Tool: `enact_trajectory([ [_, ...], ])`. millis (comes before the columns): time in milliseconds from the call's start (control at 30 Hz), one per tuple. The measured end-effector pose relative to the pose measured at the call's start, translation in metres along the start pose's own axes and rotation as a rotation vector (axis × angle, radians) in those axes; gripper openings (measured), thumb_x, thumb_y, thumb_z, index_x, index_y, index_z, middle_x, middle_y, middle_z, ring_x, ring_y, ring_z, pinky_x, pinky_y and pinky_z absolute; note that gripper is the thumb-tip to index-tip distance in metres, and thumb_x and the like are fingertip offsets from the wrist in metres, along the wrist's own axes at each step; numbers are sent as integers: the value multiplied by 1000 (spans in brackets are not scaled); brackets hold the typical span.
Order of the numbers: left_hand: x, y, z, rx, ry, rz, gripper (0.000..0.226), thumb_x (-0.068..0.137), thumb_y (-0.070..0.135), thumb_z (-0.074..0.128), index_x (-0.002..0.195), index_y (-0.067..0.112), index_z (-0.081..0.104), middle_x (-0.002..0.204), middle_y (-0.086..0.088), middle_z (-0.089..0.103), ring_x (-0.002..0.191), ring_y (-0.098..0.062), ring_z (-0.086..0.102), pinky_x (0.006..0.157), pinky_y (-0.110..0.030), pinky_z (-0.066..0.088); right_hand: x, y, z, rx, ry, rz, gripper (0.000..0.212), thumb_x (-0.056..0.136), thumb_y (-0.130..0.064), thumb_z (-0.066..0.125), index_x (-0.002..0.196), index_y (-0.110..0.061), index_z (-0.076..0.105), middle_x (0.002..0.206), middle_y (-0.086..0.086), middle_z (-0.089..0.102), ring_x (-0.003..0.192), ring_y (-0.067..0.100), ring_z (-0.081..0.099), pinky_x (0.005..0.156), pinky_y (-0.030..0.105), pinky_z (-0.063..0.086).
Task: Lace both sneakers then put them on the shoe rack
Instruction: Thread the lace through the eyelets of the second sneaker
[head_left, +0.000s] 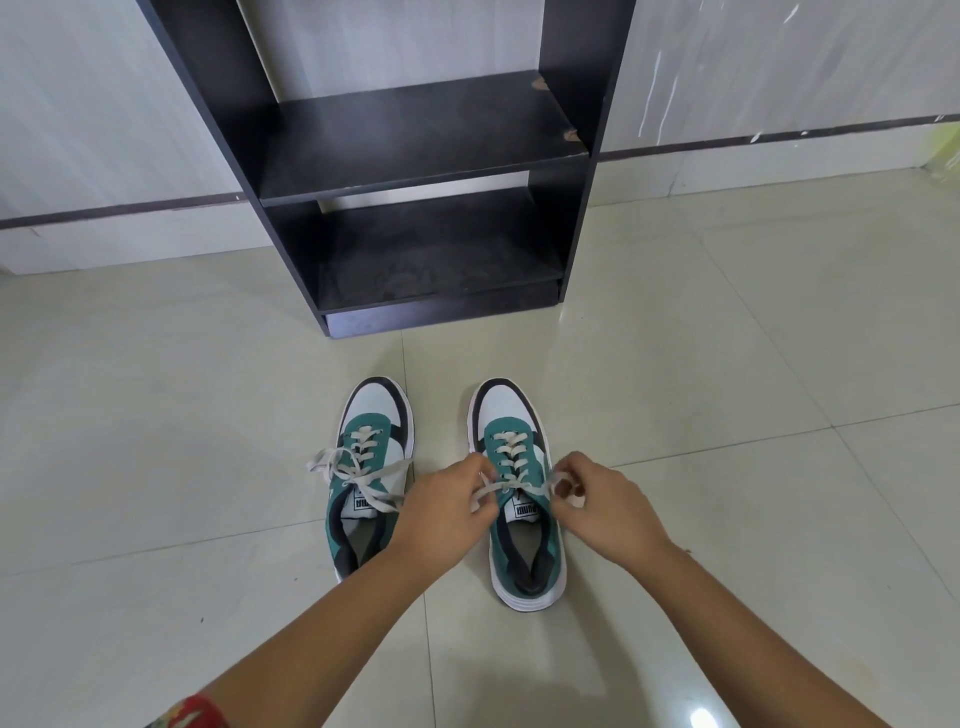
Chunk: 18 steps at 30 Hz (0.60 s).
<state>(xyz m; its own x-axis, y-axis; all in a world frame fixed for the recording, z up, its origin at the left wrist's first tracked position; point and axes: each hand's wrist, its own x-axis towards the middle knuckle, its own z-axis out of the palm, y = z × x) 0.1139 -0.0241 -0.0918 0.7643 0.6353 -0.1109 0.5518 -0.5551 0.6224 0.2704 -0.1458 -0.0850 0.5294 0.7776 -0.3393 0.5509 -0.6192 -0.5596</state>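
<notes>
The right sneaker's lace is pinched taut between the left hand and right hand, ends held apart for knotting.

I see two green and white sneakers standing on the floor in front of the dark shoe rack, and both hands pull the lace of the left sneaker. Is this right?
Not quite. In the head view the left hand and right hand pull the lace of the right sneaker, not the left sneaker. The rest is right: both stand on the floor before the dark shoe rack.
</notes>
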Motion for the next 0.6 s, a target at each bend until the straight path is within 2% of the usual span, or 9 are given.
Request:
enact_trajectory([
  [33, 1, 0, 0, -1, 16, 22, 15, 87, 28, 56, 100, 24, 60, 86, 7, 67, 77, -13, 61, 65, -24, 44, 0, -2, 2, -4, 17, -58, 26, 78, -35, 57, 103, -29, 57, 90, -10, 65, 86, 17, 62, 71, 30, 46],
  [100, 3, 0, 0, 10, 46, 63, 17, 88, 32, 57, 100, 25, 66, 91, 7, 70, 79, -12, 63, 70, -27, 49, 1, -3, 6, -88, 89, -167, 30, 78, -39, 54, 107, -33, 61, 98, -11, 67, 91, 15, 62, 81, 32, 47],
  [200, 5, -2, -1, 26, 68, 73, 17, 88, 34, 59, 96, 23, 69, 93, 5, 71, 81, -12, 63, 74, -30, 51, 3, -3, 8, -164, 178, -236, 23, 77, -39, 58, 94, -30, 70, 111, -8, 65, 101, 18, 59, 90, 36, 43],
  [267, 6, -2, -1, 37, 86, 77, 17, 87, 34, 60, 93, 22, 69, 91, 5, 71, 80, -13, 63, 73, -31, 51, 3, -4, 7, -153, 152, -236, 15, 78, -35, 63, 86, -25, 71, 113, -8, 65, 108, 17, 57, 94, 35, 40],
  [367, 6, -3, 0, 51, 101, 75, 17, 86, 35, 60, 91, 22, 70, 89, 6, 72, 79, -14, 64, 74, -35, 51, 1, -8, 6, -78, 65, -224, 11, 83, -26, 59, 85, -17, 64, 107, -3, 67, 104, 19, 58, 87, 34, 46],
  [500, 5, -4, 2, 114, 134, 87, 15, 87, 36, 60, 86, 23, 67, 85, 8, 70, 74, -15, 62, 78, -35, 47, -1, -12, 4, 57, 65, -87, 13, 82, -29, 58, 75, -21, 50, 97, -1, 70, 86, 21, 63, 75, 40, 52],
  [600, 4, -7, 2, 106, 134, 63, 15, 88, 35, 59, 85, 22, 66, 85, 8, 69, 73, -14, 60, 79, -32, 44, 1, -11, 3, 89, 63, -2, 15, 79, -30, 58, 73, -17, 51, 89, 0, 72, 75, 21, 64, 70, 42, 53],
])
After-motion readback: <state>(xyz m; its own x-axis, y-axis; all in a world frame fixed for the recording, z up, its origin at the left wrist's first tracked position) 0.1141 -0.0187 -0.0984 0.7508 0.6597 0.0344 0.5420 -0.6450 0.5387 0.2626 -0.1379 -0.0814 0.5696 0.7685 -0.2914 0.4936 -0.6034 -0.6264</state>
